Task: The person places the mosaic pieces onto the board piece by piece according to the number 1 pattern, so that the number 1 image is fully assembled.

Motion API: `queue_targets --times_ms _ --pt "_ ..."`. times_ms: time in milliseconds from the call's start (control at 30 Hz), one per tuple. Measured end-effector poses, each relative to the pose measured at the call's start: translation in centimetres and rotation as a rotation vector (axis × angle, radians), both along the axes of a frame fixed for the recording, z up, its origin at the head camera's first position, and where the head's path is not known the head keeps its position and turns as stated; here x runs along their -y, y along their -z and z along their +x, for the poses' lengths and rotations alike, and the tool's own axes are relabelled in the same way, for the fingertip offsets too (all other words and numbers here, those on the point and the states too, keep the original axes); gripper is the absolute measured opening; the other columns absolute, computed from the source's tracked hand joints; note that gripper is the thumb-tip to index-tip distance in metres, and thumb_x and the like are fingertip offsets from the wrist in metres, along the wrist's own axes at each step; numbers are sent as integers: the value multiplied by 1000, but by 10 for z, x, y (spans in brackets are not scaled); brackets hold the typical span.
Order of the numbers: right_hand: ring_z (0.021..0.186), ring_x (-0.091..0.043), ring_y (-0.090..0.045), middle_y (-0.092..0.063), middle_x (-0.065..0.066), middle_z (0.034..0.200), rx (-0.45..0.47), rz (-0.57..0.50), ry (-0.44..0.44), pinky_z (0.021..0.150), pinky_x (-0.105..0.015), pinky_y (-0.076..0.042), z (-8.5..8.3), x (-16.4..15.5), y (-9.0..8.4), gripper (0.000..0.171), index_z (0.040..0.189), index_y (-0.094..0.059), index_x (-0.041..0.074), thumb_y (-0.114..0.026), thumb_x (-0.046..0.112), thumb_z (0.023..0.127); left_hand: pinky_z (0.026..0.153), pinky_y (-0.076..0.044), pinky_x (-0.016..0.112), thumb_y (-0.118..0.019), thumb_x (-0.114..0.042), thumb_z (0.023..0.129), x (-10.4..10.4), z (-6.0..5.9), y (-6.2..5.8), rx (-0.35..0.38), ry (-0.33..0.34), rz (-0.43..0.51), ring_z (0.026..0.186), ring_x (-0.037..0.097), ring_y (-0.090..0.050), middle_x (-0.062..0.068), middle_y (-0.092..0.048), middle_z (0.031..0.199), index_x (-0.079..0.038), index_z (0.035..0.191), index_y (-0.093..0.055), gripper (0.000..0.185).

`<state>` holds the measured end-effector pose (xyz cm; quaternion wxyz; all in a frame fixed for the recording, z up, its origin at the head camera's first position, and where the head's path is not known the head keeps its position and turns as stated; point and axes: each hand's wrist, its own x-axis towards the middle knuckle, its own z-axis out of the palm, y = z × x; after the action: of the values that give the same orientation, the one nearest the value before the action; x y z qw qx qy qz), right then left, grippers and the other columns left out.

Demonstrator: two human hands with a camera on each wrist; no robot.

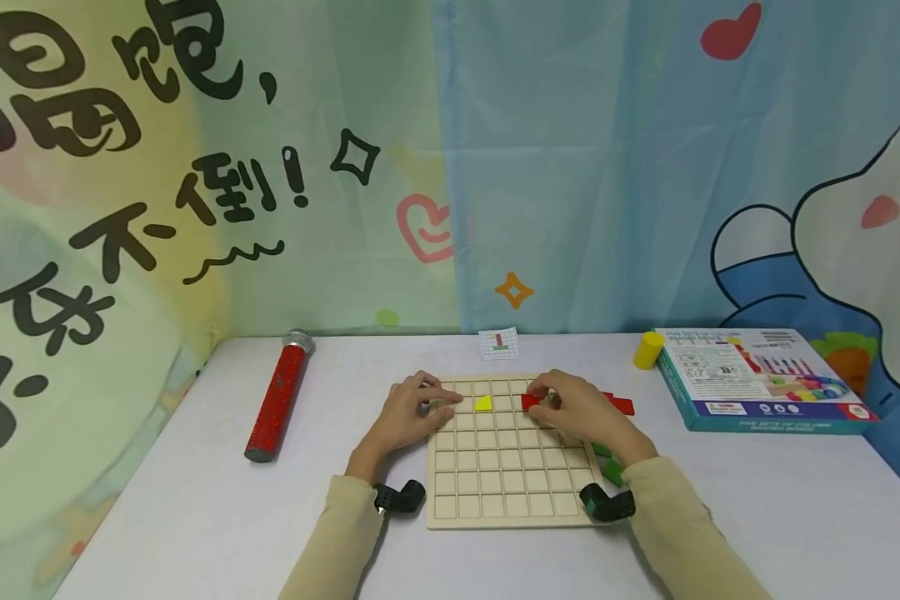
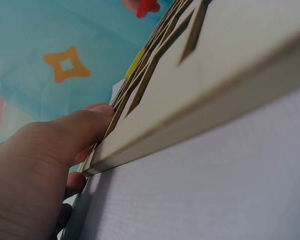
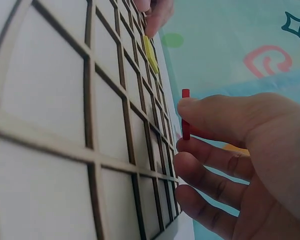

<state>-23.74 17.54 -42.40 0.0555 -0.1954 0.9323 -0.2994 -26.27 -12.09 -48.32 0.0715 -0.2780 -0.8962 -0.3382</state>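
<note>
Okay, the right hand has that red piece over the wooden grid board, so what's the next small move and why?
Probably lower the red piece flat into the square beneath it. The right hand pinches it just above the grid board, two squares right of the yellow piece, and in the right wrist view it stands on edge, not seated. The left hand rests on the board's edge.

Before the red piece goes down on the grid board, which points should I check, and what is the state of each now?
1. Red piece held firmly: ok, the right hand pinches it between thumb and fingers.
2. Wooden grid board steadied: ok, the left hand rests on its left edge.
3. Cells near the red piece free: ok, only the yellow piece lies in that row, a few cells to the left.
4. Pattern card in sight: ok, it lies behind the board.
5. Piece squared to the cell: cannot tell, fingers cover it.
6. Spare pieces right of the board: cannot tell, partly hidden by the hand.
</note>
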Motion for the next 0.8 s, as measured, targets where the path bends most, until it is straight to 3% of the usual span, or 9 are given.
queue_targets --times_ms 333,567,800 --pt "77 -14 -51 -62 -3 102 8 18 -16 69 -28 -44 -4 11 -1 28 111 -62 10 -68 23 87 81 -30 38 -67 -29 87 -2 4 1 -88 8 49 92 16 -51 1 -56 101 -23 105 -73 20" --pt "76 -13 -53 -62 -3 103 12 4 -42 67 -29 -44 -10 18 -1 31 116 -60 10 -67 21 87 85 -30 39 -68 -29 87 -1 3 -3 11 -10 23 96 18 -52 0 -57 105 -25 107 -73 21" --pt "76 -12 -53 -62 -3 101 -8 -7 -44 69 -30 -44 -13 26 4 28 112 -62 10 -68 20 86 85 -30 37 -66 -33 88 -1 2 -6 41 -16 3 99 17 -52 0 -57 107 -27 109 -72 22"
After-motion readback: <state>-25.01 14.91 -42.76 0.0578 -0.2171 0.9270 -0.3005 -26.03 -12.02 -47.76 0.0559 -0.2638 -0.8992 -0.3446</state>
